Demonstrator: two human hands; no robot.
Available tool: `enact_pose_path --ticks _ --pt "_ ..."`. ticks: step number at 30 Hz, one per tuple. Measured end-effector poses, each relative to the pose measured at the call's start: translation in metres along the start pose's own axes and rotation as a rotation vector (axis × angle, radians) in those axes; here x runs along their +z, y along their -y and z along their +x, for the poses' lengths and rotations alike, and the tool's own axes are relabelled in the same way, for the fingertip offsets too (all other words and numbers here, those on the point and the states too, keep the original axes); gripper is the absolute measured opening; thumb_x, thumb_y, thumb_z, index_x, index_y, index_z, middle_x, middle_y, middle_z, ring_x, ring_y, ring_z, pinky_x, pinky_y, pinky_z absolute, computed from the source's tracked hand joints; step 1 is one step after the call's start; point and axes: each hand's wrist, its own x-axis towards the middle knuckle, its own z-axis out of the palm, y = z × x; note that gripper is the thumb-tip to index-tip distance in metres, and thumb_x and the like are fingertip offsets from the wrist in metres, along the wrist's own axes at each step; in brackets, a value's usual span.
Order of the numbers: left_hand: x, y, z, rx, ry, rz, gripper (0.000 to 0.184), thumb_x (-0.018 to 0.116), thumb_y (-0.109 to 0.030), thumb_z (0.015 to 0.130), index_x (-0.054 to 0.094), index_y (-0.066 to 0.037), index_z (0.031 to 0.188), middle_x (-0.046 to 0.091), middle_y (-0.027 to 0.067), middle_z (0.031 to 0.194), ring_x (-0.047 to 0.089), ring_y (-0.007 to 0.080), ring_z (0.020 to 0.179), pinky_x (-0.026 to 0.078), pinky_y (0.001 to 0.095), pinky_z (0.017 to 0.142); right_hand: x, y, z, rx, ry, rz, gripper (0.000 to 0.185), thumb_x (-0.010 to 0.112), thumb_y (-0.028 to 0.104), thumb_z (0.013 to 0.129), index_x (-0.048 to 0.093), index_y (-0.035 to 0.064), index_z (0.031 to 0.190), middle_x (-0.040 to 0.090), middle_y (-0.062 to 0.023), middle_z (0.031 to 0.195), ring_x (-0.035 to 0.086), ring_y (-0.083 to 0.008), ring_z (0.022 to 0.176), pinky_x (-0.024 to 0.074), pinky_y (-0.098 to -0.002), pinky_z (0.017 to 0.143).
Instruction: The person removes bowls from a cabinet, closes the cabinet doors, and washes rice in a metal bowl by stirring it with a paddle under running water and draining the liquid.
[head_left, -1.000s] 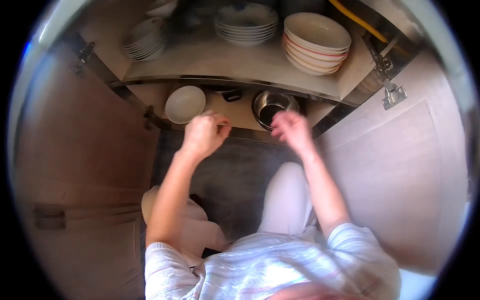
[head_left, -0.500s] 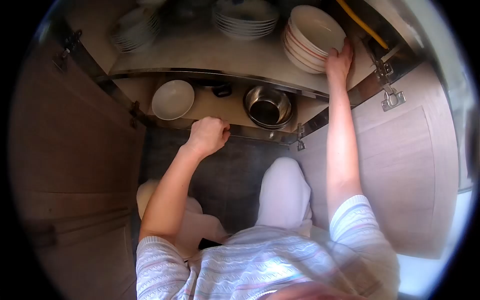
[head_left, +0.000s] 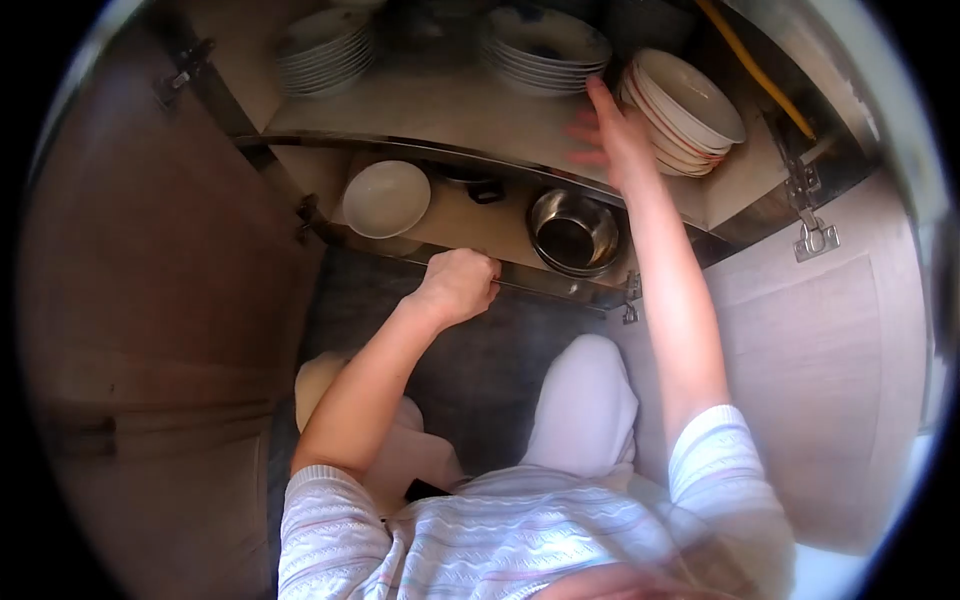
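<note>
My left hand (head_left: 459, 285) is closed at the front edge of the lower shelf; whether its curled fingers hold anything is hidden. Over the upper shelf (head_left: 440, 125), my right hand (head_left: 617, 140) has its fingers spread and holds nothing. It is just left of a stack of white bowls with red and tan rims (head_left: 690, 100), and its index finger reaches near the stack of patterned plates (head_left: 548, 50). On the lower shelf sit a white bowl (head_left: 387, 199) and steel pots (head_left: 574, 232), one inside another.
Another stack of white dishes (head_left: 325, 55) stands at the upper left. A dark handle (head_left: 487, 191) shows on the lower shelf. Open cabinet doors flank me, with a metal hinge (head_left: 816, 238) on the right one. A yellow hose (head_left: 755, 65) runs at the upper right.
My right hand went up to the bowl stack's right side, then moved to its left and spread its fingers. The stack now leans differently. My left hand closed near the shelf edge.
</note>
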Motion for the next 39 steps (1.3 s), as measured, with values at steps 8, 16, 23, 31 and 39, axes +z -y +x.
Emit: enact_pose_path --ticks 8,16,23,31,39 --pt "-0.01 0.005 -0.021 -0.032 -0.011 -0.023 0.017 0.061 -0.018 0.075 0.065 -0.008 0.087 0.061 0.0118 0.089 0.06 0.0294 0.085 0.048 0.0399 0.073 0.008 -0.01 0.099 0.431 0.234 0.303 0.083 0.054 0.059 0.077 0.032 -0.0043 0.126 0.049 -0.0342 0.11 0.057 -0.0463 0.091 0.0477 -0.054 0.079" --pt "-0.01 0.005 -0.027 -0.089 -0.004 -0.01 0.017 0.06 -0.02 0.075 0.065 -0.009 0.088 0.062 0.0116 0.088 0.059 0.0291 0.086 0.048 0.0395 0.074 0.012 -0.027 0.135 0.478 0.264 0.665 0.037 0.047 0.023 0.088 0.039 -0.0011 0.115 0.051 -0.0211 0.11 0.055 -0.0433 0.094 0.0486 -0.0596 0.079" --pt "-0.016 0.022 -0.022 -0.098 -0.152 -0.122 0.024 0.064 -0.022 0.074 0.065 -0.009 0.094 0.063 0.013 0.084 0.06 0.0264 0.083 0.048 0.0345 0.073 0.015 -0.024 0.093 0.394 0.185 0.636 0.035 0.044 0.018 0.088 0.035 -0.0034 0.114 0.047 -0.0256 0.114 0.052 -0.0478 0.096 0.048 -0.0602 0.078" --pt "-0.044 0.043 -0.002 -0.084 -0.39 -1.241 0.067 0.066 -0.038 0.079 0.038 -0.004 0.13 0.049 0.0099 0.121 0.053 0.0205 0.103 0.047 0.0357 0.077 0.0 -0.022 0.011 0.402 0.339 0.48 0.037 0.045 0.012 0.082 0.034 -0.0078 0.112 0.05 -0.0302 0.107 0.058 -0.0502 0.081 0.0549 -0.0459 0.071" --pt "-0.064 0.031 -0.004 0.009 -0.405 -1.62 0.086 0.064 -0.049 0.076 0.02 -0.009 0.139 0.037 0.0116 0.131 0.046 0.03 0.111 0.048 0.0498 0.078 0.006 -0.018 -0.042 0.306 0.462 0.38 0.044 0.05 0.016 0.078 0.043 -0.0102 0.112 0.06 -0.0235 0.095 0.062 -0.0426 0.079 0.0538 -0.0374 0.064"
